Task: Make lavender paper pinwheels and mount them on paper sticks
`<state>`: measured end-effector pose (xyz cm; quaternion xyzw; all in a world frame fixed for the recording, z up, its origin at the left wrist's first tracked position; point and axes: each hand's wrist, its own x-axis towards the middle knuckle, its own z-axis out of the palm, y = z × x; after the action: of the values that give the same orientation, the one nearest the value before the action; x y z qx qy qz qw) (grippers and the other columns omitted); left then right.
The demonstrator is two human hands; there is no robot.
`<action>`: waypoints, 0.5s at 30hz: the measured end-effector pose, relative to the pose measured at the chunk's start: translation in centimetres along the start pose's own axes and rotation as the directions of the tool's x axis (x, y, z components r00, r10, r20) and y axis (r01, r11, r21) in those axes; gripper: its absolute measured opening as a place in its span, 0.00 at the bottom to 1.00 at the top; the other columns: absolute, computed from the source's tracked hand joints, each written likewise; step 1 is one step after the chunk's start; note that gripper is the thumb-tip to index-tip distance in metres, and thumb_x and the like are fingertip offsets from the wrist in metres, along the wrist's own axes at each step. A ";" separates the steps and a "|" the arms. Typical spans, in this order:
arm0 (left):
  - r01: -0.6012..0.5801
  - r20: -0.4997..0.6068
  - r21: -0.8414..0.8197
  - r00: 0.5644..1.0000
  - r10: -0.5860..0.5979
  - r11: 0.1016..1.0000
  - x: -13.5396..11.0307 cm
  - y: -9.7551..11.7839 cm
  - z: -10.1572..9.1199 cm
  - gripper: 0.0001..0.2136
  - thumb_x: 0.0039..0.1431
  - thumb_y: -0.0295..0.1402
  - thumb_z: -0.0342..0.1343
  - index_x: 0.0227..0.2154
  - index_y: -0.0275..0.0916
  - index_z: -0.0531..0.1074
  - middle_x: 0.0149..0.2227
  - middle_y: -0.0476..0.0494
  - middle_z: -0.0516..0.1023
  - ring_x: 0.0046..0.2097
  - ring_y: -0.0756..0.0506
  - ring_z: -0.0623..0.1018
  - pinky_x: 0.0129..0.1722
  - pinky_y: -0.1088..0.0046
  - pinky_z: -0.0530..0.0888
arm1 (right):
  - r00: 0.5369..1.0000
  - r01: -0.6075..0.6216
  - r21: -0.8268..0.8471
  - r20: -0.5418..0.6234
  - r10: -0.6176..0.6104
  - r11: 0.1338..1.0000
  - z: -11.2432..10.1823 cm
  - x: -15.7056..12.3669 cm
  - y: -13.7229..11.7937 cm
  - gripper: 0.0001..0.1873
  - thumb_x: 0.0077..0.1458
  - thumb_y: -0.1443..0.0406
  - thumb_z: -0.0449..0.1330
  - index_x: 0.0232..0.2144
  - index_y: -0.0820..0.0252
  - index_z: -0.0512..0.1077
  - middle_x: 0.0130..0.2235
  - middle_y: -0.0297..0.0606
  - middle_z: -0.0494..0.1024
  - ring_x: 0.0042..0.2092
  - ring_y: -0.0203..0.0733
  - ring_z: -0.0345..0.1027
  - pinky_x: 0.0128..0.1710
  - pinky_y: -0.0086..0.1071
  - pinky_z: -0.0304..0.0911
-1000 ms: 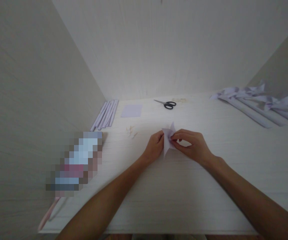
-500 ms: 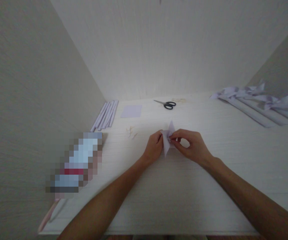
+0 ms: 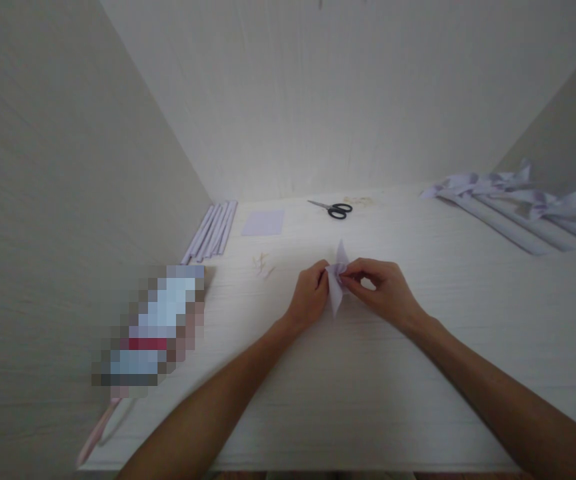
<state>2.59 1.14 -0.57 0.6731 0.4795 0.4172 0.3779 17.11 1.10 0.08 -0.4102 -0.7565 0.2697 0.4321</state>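
A small folded piece of pale lilac paper [image 3: 338, 277] stands between my two hands over the middle of the white table [image 3: 348, 387]. My left hand [image 3: 309, 295] pinches its left side with closed fingers. My right hand [image 3: 383, 288] pinches its right side, thumb and forefinger pressed together on the fold. Pointed flaps of the paper stick out above and below my fingers.
Black scissors [image 3: 334, 209] lie at the back. A flat lilac paper square [image 3: 263, 222] and a bundle of rolled lilac sticks [image 3: 211, 229] lie at the back left. Finished paper pinwheels on sticks [image 3: 513, 200] lie at the back right. A blurred object [image 3: 153, 327] sits left. Small scraps [image 3: 263, 262] lie nearby.
Both hands have stayed in place on the folded paper. My fingers have shifted slightly and the paper's flaps have turned a little.
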 end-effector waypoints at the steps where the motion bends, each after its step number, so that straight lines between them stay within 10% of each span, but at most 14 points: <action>1: -0.006 0.002 0.012 1.000 0.006 1.000 0.0 0.0 0.0 0.09 0.52 0.27 0.40 0.19 0.37 0.58 0.20 0.52 0.60 0.26 0.52 0.62 0.26 0.75 0.58 | 1.000 -0.004 0.000 0.000 0.004 1.000 0.0 0.0 0.0 0.03 0.46 0.67 0.56 0.25 0.61 0.71 0.24 0.35 0.73 0.25 0.34 0.64 0.26 0.28 0.61; 15: -0.043 0.025 0.051 0.999 0.042 0.998 -0.1 -0.1 0.0 0.08 0.52 0.26 0.40 0.20 0.37 0.60 0.21 0.51 0.61 0.28 0.51 0.65 0.28 0.75 0.61 | 1.000 -0.001 -0.009 0.009 0.001 1.000 0.2 0.0 -0.2 0.03 0.46 0.68 0.56 0.25 0.61 0.70 0.23 0.35 0.72 0.25 0.33 0.62 0.25 0.28 0.60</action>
<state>2.57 1.11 -0.67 0.6977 0.4711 0.4048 0.3571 16.85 0.98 0.17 -0.4111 -0.7594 0.2685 0.4268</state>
